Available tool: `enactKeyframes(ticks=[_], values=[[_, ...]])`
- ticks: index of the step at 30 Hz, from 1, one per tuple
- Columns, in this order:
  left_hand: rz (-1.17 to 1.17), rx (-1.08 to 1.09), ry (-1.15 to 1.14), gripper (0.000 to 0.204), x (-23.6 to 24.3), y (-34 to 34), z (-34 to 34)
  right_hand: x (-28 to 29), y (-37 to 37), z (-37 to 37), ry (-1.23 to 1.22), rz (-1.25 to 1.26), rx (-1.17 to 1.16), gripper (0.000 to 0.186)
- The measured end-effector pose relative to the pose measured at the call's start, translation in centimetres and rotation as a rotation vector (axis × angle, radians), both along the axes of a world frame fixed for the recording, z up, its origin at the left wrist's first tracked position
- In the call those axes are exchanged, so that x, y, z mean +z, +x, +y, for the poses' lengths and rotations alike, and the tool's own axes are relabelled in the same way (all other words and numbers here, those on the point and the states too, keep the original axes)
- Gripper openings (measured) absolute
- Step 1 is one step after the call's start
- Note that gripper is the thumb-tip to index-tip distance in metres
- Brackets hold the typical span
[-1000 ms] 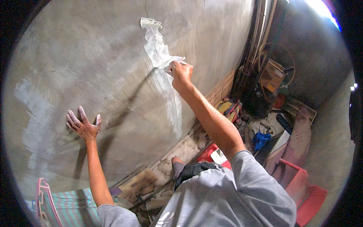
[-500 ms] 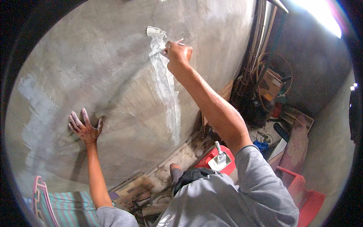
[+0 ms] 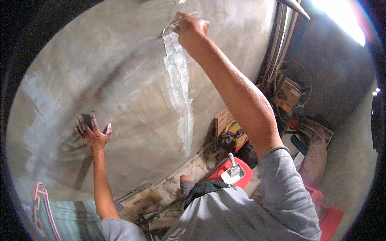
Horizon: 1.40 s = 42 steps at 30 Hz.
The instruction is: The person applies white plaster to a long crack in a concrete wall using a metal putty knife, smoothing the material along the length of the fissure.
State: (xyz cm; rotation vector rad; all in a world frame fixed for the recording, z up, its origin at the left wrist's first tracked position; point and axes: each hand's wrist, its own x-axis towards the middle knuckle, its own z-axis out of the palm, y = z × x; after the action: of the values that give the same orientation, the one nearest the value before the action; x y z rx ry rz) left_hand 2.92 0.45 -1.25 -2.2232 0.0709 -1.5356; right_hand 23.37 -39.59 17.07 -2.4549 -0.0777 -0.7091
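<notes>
My right hand (image 3: 192, 25) is high on the grey plastered wall (image 3: 132, 80), fingers closed round a putty knife (image 3: 167, 31). Its blade is at the top of a long strip of wet white putty (image 3: 177, 72) running down the wall; my fingers partly hide the tool. Lower on the left, my left hand (image 3: 95, 135) rests against the wall with fingers spread and nothing held, its fingertips whitened. Below, a shallow tray of white putty (image 3: 228, 178) sits on a red plastic stool (image 3: 246, 176), and a second putty knife (image 3: 232, 162) stands in it.
A pink-framed rack (image 3: 40, 197) with striped cloth stands at lower left. Flat cardboard (image 3: 140, 199) lies by the wall's foot. Along the right are pipes (image 3: 283, 40), a cardboard box (image 3: 287, 94), and a red plastic piece (image 3: 331, 219). A bright tube light (image 3: 341, 18) shines at upper right.
My right hand and the putty knife have moved up the wall to the strip's top. The thick putty lump there has been spread flatter. My left hand stays at nearly the same place.
</notes>
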Motion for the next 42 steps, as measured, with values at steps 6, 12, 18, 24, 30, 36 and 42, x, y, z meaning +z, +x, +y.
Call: enactKeyframes(ticks=[6, 12, 18, 24, 30, 36, 42], values=[[-0.008, 0.03, 0.009, 0.09, 0.0, -1.3, 1.2, 1.7, -6.8, 0.4, -0.216, -0.229, 0.031, 0.019], [-0.046, 0.033, 0.061, 0.087, 0.5, -1.4, 0.8, -3.5, -7.6, 0.0, 0.996, -0.328, 0.245, 0.008], [-0.034, 0.037, 0.076, 0.083, 0.7, -1.4, 0.7, -7.3, -5.7, 1.4, 0.402, -1.015, 0.161, 0.024], [-0.02, 0.064, 0.074, 0.085, 1.0, -1.7, 0.0, -10.0, -2.7, 3.6, -0.159, -1.038, 0.065, 0.032], [-0.036, 0.073, 0.071, 0.083, 1.1, -1.9, -0.1, -13.7, -3.9, 3.5, -0.13, -0.846, 0.118, 0.029], [-0.042, 0.051, 0.055, 0.083, 0.7, -1.3, -0.2, -15.4, -5.7, 0.0, 0.729, -0.454, 0.08, 0.012], [-0.049, 0.031, 0.029, 0.083, 0.6, -1.4, 0.3, -13.2, -7.2, -0.2, 1.485, 0.09, 0.185, 0.006]])
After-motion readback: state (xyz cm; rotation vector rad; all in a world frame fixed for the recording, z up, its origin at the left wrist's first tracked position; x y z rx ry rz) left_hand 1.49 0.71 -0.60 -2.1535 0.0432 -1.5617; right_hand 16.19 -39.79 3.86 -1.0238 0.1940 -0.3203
